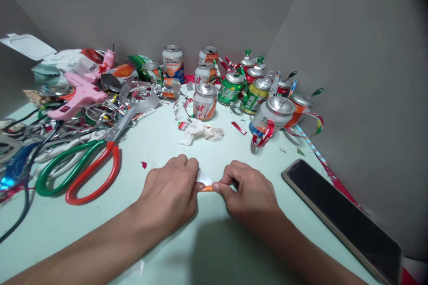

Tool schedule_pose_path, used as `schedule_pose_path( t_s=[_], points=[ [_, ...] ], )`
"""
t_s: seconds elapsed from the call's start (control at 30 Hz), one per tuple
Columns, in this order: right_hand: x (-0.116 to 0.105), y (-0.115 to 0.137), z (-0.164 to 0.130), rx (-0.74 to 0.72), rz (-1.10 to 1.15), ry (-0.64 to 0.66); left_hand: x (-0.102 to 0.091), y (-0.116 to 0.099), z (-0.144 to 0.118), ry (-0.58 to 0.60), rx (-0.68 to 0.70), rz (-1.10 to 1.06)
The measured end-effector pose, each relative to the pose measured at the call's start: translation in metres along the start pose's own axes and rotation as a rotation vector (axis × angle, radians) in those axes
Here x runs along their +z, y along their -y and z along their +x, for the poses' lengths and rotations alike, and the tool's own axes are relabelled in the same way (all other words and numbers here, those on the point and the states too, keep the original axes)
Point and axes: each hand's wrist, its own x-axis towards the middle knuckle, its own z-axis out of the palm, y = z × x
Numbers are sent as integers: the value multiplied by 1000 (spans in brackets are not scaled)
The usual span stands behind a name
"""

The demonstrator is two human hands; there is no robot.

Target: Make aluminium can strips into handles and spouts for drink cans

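Low over the front middle of the table, both hands pinch a small piece of cut can metal, silvery on its upper part with an orange edge along the bottom. My left hand grips its left end between thumb and curled fingers. The right end is pinched by the thumb and forefinger of my right hand. Much of the piece is hidden by the fingers. Just beyond the hands lies a crumpled white tissue, with a small white and orange can pot behind it.
Scissors with green and red handles lie at left, beside metal scraps, cables and a pink glue gun. Several cut-can pots, including a green one, stand at the back right. A phone lies at right. Grey walls enclose the table.
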Motion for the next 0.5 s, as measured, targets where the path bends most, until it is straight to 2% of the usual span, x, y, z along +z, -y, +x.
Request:
schedule_pose_path(
  t_s=[0.07, 0.13, 0.2, 0.3, 0.37, 0.5],
  points=[
    [0, 0, -1, 1, -5, 0, 2, 1, -1, 2, 10, 13],
    [1, -1, -4, -44, -14, -53, 2, 1, -1, 13, 12, 22],
    [4, -3, -10, -206, -45, -179, 3, 1, -1, 12, -1, 24],
    [12, -3, -21, -579, -107, -312, 3, 0, -1, -4, -9, 36],
    [17, -2, -28, -709, -139, -288, 3, 0, -1, -10, -7, 52],
    [24, 1, -35, -733, -195, -257, 4, 1, -1, -1, -8, 38]
  ],
)
